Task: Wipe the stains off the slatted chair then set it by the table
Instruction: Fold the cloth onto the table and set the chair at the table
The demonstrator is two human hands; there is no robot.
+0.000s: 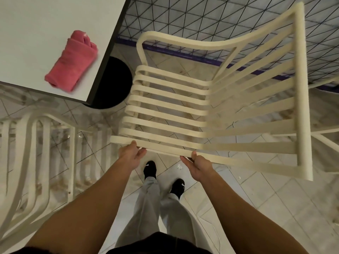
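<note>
Left hand (131, 155) and right hand (199, 167) both grip the slatted chair's (238, 146) near side rail. The chair looks rigid, probably light, and steadiest carried two-handed.

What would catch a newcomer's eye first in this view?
The cream slatted chair fills the centre and right, its nearest slat held by the left hand and right hand. A rolled pink towel lies on the white table at upper left, and a second slatted chair shows at lower left.

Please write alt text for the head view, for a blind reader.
The left hand and right hand grip the nearest slat of a cream slatted chair. A rolled pink cloth lies on the white table beside it.
</note>
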